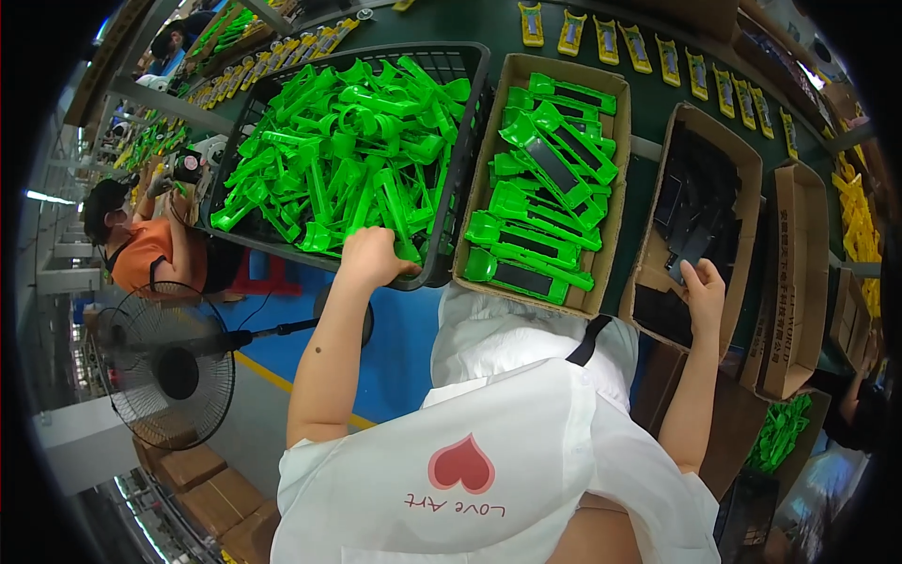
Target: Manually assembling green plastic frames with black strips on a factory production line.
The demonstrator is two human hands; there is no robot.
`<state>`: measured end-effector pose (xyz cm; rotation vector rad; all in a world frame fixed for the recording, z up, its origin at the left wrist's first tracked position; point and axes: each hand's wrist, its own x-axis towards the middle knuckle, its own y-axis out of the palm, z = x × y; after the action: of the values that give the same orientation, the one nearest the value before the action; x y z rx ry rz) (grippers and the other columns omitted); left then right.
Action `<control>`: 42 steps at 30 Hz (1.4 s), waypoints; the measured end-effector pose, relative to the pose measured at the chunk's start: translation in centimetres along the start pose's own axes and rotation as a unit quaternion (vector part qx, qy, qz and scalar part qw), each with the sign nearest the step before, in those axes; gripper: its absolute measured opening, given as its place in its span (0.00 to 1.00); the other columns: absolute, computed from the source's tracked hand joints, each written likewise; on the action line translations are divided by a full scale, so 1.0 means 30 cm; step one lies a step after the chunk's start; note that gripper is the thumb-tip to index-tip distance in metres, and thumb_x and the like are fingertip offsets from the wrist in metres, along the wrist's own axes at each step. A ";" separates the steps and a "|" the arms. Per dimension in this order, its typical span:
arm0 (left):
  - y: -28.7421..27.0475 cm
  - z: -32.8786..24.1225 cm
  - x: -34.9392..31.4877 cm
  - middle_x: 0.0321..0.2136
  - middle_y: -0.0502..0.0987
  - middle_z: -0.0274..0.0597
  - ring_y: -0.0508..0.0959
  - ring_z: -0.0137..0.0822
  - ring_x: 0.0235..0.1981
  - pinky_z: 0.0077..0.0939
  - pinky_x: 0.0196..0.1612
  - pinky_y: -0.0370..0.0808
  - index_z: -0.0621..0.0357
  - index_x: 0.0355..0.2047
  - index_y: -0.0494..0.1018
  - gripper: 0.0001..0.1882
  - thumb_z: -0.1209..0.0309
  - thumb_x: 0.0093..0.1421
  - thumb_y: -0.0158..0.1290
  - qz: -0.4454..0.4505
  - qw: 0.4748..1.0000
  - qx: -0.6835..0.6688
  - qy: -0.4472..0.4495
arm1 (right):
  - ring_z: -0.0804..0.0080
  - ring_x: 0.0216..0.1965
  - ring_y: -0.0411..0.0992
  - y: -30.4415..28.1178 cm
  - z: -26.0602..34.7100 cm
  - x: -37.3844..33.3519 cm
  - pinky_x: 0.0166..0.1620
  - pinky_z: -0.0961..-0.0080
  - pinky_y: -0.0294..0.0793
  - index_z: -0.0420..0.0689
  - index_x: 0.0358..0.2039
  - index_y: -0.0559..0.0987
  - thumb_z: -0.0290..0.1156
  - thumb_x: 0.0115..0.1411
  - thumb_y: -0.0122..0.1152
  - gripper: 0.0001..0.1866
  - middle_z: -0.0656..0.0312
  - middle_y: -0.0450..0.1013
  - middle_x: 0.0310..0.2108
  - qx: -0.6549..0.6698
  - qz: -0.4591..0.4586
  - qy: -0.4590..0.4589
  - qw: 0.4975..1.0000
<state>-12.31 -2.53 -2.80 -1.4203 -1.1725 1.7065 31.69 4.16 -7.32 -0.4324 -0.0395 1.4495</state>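
Note:
My left hand (374,258) is at the near edge of a black plastic crate (442,221), its fingers closed on a green plastic part (406,250). Loose green plastic parts (362,122) fill that crate in a heap. Over a cardboard box (747,202) on the right, my right hand (705,289) pinches a flat black strip (676,269) between thumb and fingers. More black pieces (700,202) lie in this box. Between the two stands another cardboard box (609,273) holding green parts with black strips set in them (536,240).
A narrow cardboard box (794,273) stands at the far right. Yellow-framed pieces (606,42) line the green table's far side. A co-worker in orange (155,249) sits at the left, near a black fan (174,367). Green parts (780,432) fill a box at lower right.

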 end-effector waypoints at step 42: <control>-0.039 -0.524 -0.128 0.43 0.70 0.49 0.74 0.43 0.37 0.27 0.38 0.70 0.67 0.38 0.70 0.19 0.81 0.42 0.52 -0.307 0.782 -0.356 0.409 | 0.86 0.11 0.63 0.239 0.274 -0.258 0.13 0.90 0.59 0.38 0.26 0.72 0.34 0.56 0.53 0.11 0.64 0.69 0.15 0.206 0.175 0.019 0.963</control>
<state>3.73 -1.65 -0.56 -1.6432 -1.5336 0.0799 21.51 -0.73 -0.14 -0.1245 0.3809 1.7437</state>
